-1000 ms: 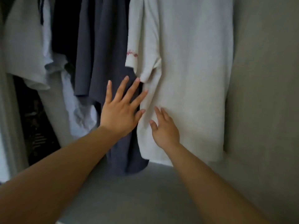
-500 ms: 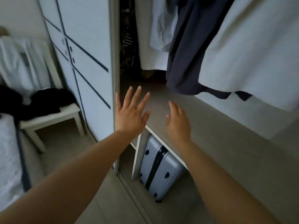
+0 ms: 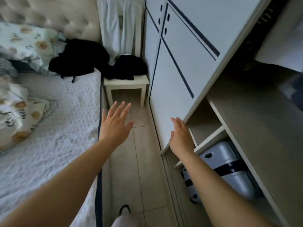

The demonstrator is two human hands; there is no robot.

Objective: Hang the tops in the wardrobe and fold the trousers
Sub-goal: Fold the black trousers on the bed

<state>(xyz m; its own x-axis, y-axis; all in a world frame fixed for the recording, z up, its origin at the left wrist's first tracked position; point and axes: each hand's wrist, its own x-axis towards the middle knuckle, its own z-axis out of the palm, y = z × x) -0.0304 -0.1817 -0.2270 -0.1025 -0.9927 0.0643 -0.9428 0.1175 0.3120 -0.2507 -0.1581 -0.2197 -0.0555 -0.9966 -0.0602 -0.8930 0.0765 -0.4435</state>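
Both my hands are stretched out in front of me and hold nothing. My left hand (image 3: 115, 124) hovers over the floor with fingers spread. My right hand (image 3: 181, 135) is flat, beside the edge of the white wardrobe door (image 3: 188, 63). A black garment (image 3: 78, 59) lies crumpled on the bed (image 3: 57, 128). Another dark garment (image 3: 129, 67) sits on a small white chair (image 3: 126, 82), and a white top (image 3: 116, 28) hangs over the chair's back. Hems of hung clothes (image 3: 282, 51) show at the upper right inside the wardrobe.
A narrow tiled floor strip (image 3: 141, 169) runs between the bed and the wardrobe. A grey suitcase (image 3: 229, 171) lies under the wardrobe shelf (image 3: 255, 120). Floral pillows (image 3: 29, 45) and a floral quilt (image 3: 18, 115) are on the bed. My foot (image 3: 124, 217) is at the bottom.
My view has swung left and down, away from the hung white T-shirt to the bed and chair. Both hands came off the clothes and stay open.
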